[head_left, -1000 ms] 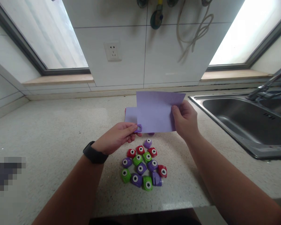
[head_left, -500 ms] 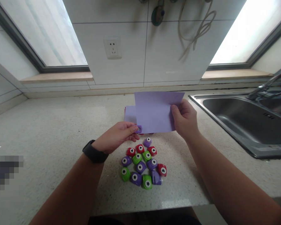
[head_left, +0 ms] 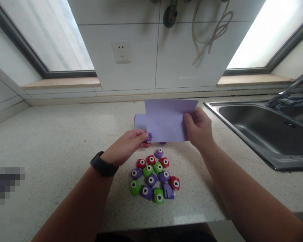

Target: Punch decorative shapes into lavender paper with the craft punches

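A sheet of purple paper [head_left: 168, 121] is raised above the counter, its right edge pinched between the thumb and fingers of my right hand [head_left: 198, 127]. My left hand [head_left: 132, 139] is closed on a small purple craft punch [head_left: 148, 136] at the sheet's lower left corner. The thumb lies on top of that punch; the fingers beneath are partly hidden. Behind the raised sheet, a stack of paper [head_left: 140, 121] lies on the counter, mostly covered. Closer to me stand several craft punches [head_left: 152, 180] in purple, green and red, with dark shapes on white round tops.
The speckled counter [head_left: 65, 134] runs along a tiled wall with a socket [head_left: 121, 51]. A steel sink [head_left: 255, 127] with a tap [head_left: 290, 89] is set in on the right. A hose [head_left: 214, 33] hangs on the wall. A blurred dark patch [head_left: 5, 186] shows at the left edge.
My left hand and the punch have shifted slightly up at the sheet's corner. The sheet and my right hand have moved a tiny bit left. The punches on the counter have not moved.
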Tool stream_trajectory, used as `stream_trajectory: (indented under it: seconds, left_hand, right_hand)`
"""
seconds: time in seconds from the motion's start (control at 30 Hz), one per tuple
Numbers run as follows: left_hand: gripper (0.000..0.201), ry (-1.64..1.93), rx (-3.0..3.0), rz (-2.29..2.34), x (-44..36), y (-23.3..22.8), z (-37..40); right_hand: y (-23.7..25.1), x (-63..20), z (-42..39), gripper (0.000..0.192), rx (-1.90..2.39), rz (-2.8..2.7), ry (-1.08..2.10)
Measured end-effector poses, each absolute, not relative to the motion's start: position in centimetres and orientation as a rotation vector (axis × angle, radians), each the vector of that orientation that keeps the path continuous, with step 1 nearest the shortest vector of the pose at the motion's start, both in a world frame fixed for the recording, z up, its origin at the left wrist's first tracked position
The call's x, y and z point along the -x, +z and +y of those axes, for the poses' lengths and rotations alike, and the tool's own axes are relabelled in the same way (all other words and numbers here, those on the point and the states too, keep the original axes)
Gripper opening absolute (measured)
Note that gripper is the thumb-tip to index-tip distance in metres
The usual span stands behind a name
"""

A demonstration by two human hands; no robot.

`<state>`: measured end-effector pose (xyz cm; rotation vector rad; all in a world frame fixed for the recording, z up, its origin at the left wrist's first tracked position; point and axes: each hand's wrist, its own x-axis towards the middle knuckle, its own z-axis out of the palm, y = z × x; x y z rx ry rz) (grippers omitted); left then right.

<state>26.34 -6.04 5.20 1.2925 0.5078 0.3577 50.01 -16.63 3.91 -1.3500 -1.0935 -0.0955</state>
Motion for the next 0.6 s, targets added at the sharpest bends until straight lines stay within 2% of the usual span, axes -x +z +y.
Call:
stream_trajectory:
  seconds: [0.37, 0.6]
  left_hand:
    - [0.025, 0.339, -1.325, 0.520, -26.34, 5.28, -6.10]
    - [0.021, 0.394, -1.224, 0.535, -26.52, 5.03, -5.87]
  right_hand:
    - [4.12, -49.88, -16.60, 0.010, 1.392, -1.062, -0.047]
    - [3.91, -50.22, -16.36, 0.019, 1.378, -0.967, 0.187]
